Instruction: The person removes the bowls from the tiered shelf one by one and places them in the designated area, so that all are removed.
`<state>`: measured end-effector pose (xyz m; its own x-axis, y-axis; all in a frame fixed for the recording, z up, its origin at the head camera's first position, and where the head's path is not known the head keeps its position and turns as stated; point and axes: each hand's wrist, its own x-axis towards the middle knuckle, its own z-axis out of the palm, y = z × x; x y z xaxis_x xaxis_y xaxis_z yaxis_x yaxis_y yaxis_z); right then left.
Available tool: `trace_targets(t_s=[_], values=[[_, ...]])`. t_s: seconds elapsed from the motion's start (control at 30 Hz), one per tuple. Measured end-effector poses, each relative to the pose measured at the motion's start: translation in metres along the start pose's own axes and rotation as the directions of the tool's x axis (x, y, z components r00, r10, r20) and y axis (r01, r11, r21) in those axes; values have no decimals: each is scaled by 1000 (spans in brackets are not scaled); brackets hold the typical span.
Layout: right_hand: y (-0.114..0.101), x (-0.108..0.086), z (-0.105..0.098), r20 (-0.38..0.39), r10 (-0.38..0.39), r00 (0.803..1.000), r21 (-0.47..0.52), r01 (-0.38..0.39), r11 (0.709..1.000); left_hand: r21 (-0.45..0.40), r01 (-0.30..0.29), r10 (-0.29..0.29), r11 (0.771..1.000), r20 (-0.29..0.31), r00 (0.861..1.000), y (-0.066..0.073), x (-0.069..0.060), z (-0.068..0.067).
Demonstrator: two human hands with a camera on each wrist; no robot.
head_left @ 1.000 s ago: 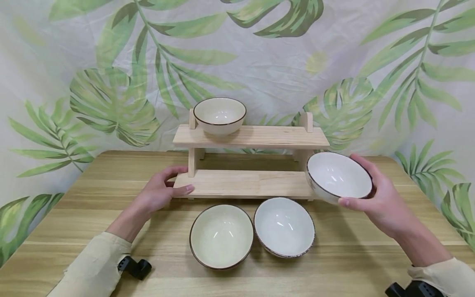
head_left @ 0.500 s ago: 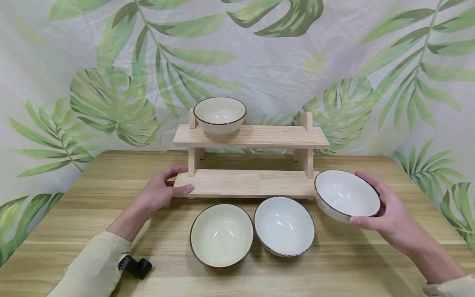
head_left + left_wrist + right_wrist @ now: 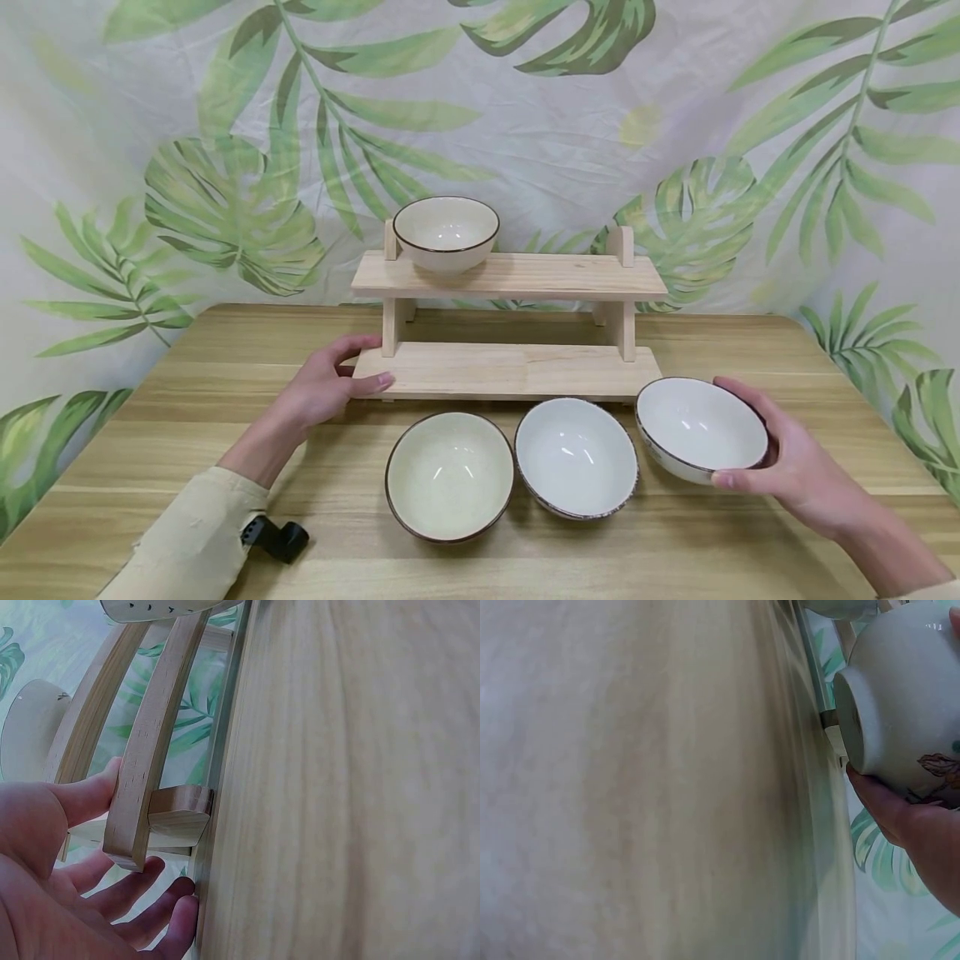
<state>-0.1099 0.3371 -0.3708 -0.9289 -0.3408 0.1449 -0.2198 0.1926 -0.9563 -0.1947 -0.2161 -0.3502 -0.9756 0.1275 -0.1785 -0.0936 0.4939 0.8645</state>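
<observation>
In the head view a two-tier wooden rack [image 3: 510, 371] stands on the table, a cream bowl [image 3: 446, 236] on its upper shelf at the left. My left hand [image 3: 322, 383] grips the left end of the lower shelf, thumb on top; the left wrist view shows the thumb and fingers around that board end [image 3: 135, 810]. My right hand [image 3: 795, 458] holds a white bowl [image 3: 701, 425] by its right side, right of the rack, slightly tilted. The right wrist view shows this bowl's underside [image 3: 900, 697] raised off the table, with fingers [image 3: 885, 806] against it.
In front of the rack two bowls stand side by side on the wooden table [image 3: 337, 517]: a cream one [image 3: 450, 479] at the left, a white one [image 3: 576, 458] at the right. A leaf-patterned cloth [image 3: 555, 150] hangs behind the table.
My right hand has brought the white bowl down and toward me, away from the lower shelf's right end, and slightly to the right. My left hand has kept its place on the rack.
</observation>
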Motion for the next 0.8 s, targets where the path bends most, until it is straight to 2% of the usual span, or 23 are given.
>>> trace_targets(t_s=[0.3,0.53,0.8], values=[[2,-6,3,1,14,1000,-103,-14,995,15,-1,1,1000,-1,1000,-1,1,0],[3,-7,4,47,30,998,-120,-24,993,3,0,0,1000,-1,1000,-2,0,0],[3,-10,3,93,12,996,-178,4,984,9,0,0,1000,-3,1000,-2,0,0]])
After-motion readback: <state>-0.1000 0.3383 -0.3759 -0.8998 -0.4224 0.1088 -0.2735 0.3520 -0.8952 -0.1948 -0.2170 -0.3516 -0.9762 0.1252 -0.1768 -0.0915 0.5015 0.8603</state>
